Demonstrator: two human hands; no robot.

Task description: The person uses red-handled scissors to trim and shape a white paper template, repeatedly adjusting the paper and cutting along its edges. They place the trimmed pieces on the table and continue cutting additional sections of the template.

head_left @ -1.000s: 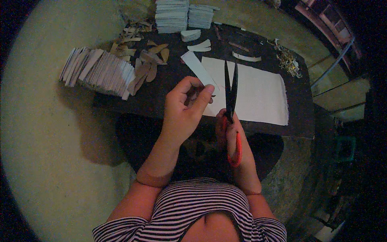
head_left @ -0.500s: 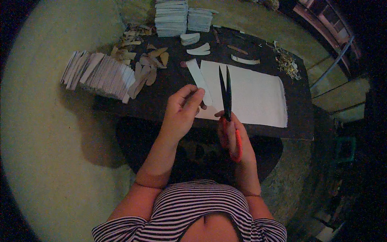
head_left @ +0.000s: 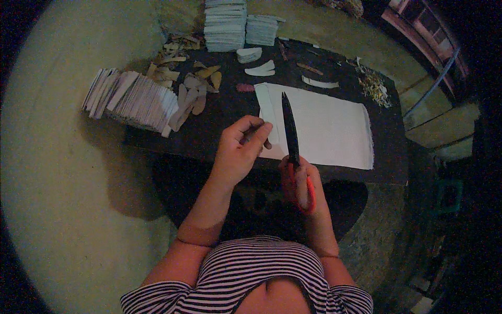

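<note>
A pair of scissors (head_left: 291, 131) with red handles and long dark blades is held in the right hand (head_left: 300, 180). The fingers of this hand are closed through and around the handle loops. The blades are seen nearly shut and are pointed away from the body, up the picture. They lie over the left part of a white paper sheet (head_left: 324, 125), just beside its left edge.

The left hand (head_left: 238, 152) is placed at the near left corner of the sheet. Its fingers (head_left: 256, 125) are curled and pinched together on the paper edge; a narrow strip of the sheet is seen between this hand and the blades. Whether the strip is fully cut free cannot be told.

The sheet is laid flat on a dark tabletop (head_left: 219, 110), in its middle and right part. On the left end of the tabletop a fanned row of white paper packets (head_left: 130, 99) is set, partly overhanging the edge. Just beside it a heap of tan curved cut pieces (head_left: 193, 89) is found. At the far edge two stacks of white paper (head_left: 240, 23) are stood side by side. Several white crescent-shaped pieces (head_left: 261, 68) are spread between the stacks and the sheet. A small pile of yellowish scraps (head_left: 376, 86) is located near the far right corner.
</note>
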